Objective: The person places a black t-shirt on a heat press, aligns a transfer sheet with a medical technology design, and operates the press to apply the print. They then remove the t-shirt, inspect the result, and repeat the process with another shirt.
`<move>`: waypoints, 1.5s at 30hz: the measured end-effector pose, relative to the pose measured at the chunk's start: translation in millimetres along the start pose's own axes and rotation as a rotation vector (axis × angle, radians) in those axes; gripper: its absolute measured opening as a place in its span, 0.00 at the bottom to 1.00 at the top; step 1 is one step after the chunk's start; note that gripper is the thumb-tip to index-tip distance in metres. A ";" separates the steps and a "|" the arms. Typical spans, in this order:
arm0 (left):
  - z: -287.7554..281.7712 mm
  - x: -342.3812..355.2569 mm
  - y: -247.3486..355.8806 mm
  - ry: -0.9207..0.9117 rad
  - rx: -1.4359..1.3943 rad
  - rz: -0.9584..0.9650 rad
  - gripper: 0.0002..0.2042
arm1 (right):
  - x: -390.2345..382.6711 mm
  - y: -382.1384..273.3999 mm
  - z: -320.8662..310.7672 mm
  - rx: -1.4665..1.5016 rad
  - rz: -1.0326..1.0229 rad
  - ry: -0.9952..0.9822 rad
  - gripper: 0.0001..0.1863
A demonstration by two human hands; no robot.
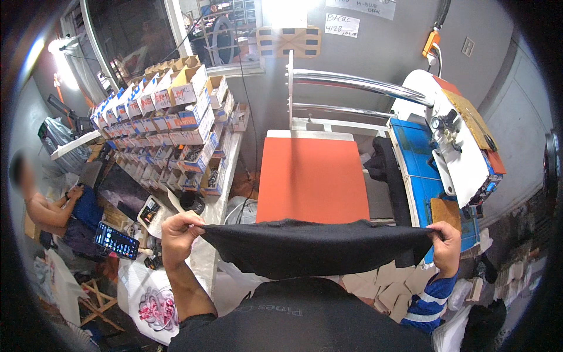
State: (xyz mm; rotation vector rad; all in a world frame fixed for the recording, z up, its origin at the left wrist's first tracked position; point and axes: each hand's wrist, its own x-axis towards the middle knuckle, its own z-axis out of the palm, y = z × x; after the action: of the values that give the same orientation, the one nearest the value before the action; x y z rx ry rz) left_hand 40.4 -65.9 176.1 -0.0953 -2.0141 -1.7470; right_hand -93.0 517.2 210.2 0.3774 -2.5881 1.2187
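Note:
A black piece of cloth (311,249) is stretched wide in front of my body, its upper edge nearly straight and its middle sagging. My left hand (182,237) pinches one upper corner. The opposite corner is gripped by my right hand (447,247), whose forearm wears a blue sleeve with pale stripes. Just beyond the cloth lies a flat orange-red board (314,179), whose near edge the cloth hides. To the board's right, a long dark cloth (400,182) hangs beside a blue framed panel (417,152).
Chrome rails (352,79) run behind the board to a white machine housing (469,158). Stacked small boxes (158,111) fill the left table. A lit phone (117,240) and a pink-white bundle (157,309) are nearer. Another person (48,205) is at far left, holding blue cloth.

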 end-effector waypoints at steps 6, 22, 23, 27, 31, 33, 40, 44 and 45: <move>-1.2 -3.0 -3.5 -0.009 -0.022 0.000 0.07 | -9.1 -0.3 -0.9 0.026 -0.003 0.018 0.05; -8.6 36.6 48.7 0.078 0.330 0.008 0.08 | 46.5 -47.0 -32.8 -0.092 -0.144 -0.008 0.13; -11.0 56.0 50.6 0.042 0.401 -0.018 0.08 | 61.8 -50.7 -36.5 -0.137 -0.152 -0.020 0.12; 9.5 155.2 26.3 0.043 0.512 0.033 0.03 | 153.9 -27.4 -16.6 -0.268 -0.244 -0.021 0.08; 14.2 252.6 -57.4 0.043 0.807 -0.111 0.11 | 271.0 43.2 56.4 -0.632 -0.445 -0.003 0.11; 17.0 275.9 -114.8 0.082 0.903 -0.222 0.11 | 303.0 39.9 124.1 -0.709 0.022 -0.153 0.16; 56.4 286.5 -303.4 0.449 -0.069 -0.744 0.09 | 328.4 185.0 292.8 0.392 0.874 -0.106 0.10; 102.4 325.1 -332.5 0.413 -0.094 -0.621 0.09 | 363.0 305.4 310.1 -0.204 0.391 0.132 0.17; 95.3 325.8 -340.9 0.444 -0.061 -0.585 0.09 | 371.0 289.6 322.9 -0.171 0.428 0.146 0.17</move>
State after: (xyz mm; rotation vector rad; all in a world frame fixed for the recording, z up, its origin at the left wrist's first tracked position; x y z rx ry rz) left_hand -396.5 -119.8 -17.8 0.8653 -1.7504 -1.9345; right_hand -575.6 398.1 -70.5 -0.3041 -2.6956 1.0802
